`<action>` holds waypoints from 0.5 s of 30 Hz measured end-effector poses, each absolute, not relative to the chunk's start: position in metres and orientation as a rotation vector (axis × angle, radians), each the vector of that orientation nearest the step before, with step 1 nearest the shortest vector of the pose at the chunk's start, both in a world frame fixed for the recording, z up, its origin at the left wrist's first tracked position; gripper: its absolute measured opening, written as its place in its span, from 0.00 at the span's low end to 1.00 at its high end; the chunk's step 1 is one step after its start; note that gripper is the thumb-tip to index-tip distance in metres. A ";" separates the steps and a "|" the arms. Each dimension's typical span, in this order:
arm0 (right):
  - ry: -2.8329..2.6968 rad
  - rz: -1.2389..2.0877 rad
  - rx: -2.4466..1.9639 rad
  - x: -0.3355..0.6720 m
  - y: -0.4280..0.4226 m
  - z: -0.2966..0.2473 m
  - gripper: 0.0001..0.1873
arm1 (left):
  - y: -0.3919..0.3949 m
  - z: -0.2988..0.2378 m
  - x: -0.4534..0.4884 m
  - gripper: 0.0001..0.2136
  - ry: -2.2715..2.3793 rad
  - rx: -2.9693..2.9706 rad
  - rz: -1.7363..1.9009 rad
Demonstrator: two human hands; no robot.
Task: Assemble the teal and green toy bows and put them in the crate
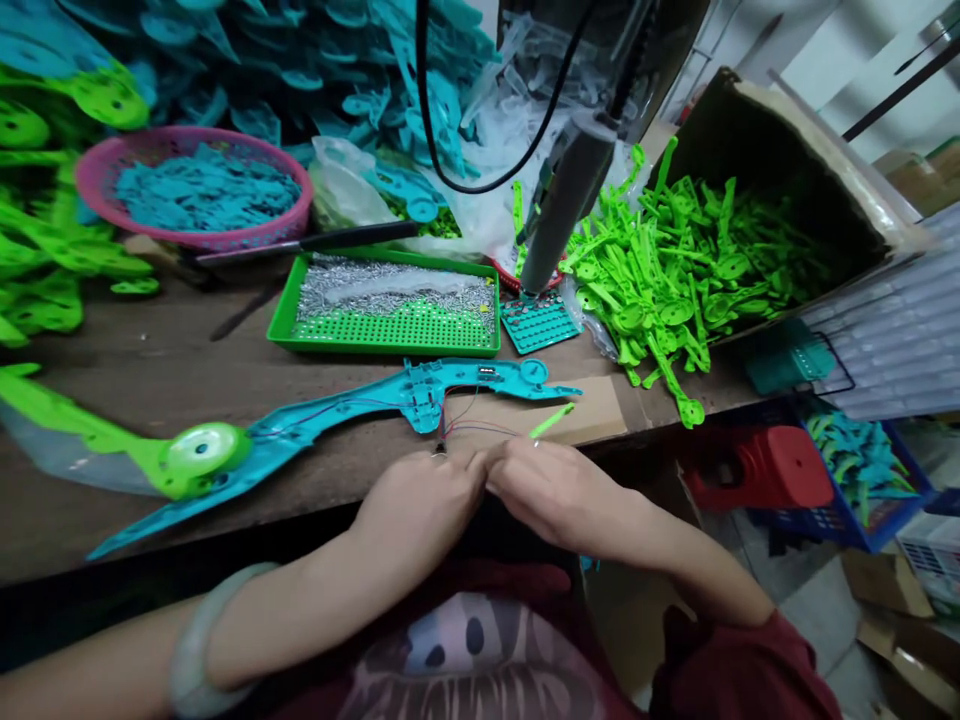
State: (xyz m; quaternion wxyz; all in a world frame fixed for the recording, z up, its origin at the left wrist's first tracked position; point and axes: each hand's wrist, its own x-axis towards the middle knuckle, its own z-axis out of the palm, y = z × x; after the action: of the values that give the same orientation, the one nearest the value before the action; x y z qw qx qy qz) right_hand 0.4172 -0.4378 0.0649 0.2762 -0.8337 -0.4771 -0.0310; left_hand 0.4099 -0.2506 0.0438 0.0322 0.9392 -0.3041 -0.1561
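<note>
Close together at the bench's front edge are my left hand [424, 495] and my right hand [547, 490], fingers closed and fingertips meeting. What they pinch is hidden. Thin red and dark wires [480, 424] run to my hands from a blue plastic shell half [360, 393], which lies just beyond them with its inside facing up. A small dark electronic part [487, 372] sits in the shell. At its left end, a lime-green plastic arm with a round disc [202, 452] is joined to it. A thin lime-green strip [553, 420] pokes out beyond my right hand; whether I hold it is unclear.
A green tray [382, 347] of small metal screws stands behind the shell, beside a teal grid holder [541, 325] under a hanging grey electric screwdriver [566, 195]. Lime-green parts [645, 270] spill from a cardboard box [825, 150]. A pink basket [202, 235] holds blue pieces.
</note>
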 end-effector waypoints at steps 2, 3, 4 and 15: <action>-0.866 -0.002 -2.138 0.416 -0.437 0.059 0.09 | -0.249 0.044 0.413 0.11 -0.838 2.852 -0.431; -0.613 0.059 -2.051 0.416 -0.437 0.055 0.08 | -0.248 0.043 0.415 0.11 -0.773 2.821 -0.385; -0.374 0.126 -1.947 0.415 -0.438 0.051 0.09 | -0.246 0.042 0.416 0.11 -0.702 2.775 -0.335; 0.228 0.342 -1.499 0.409 -0.435 0.015 0.13 | -0.246 0.028 0.419 0.14 -0.192 1.759 -0.487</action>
State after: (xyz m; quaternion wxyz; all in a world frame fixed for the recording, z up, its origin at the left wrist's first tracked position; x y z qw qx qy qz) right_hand 0.4091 -0.4353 0.0155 0.7128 -0.6764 0.1031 0.1541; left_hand 0.4195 -0.2463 0.0284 0.6078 0.7610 -0.0829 -0.2110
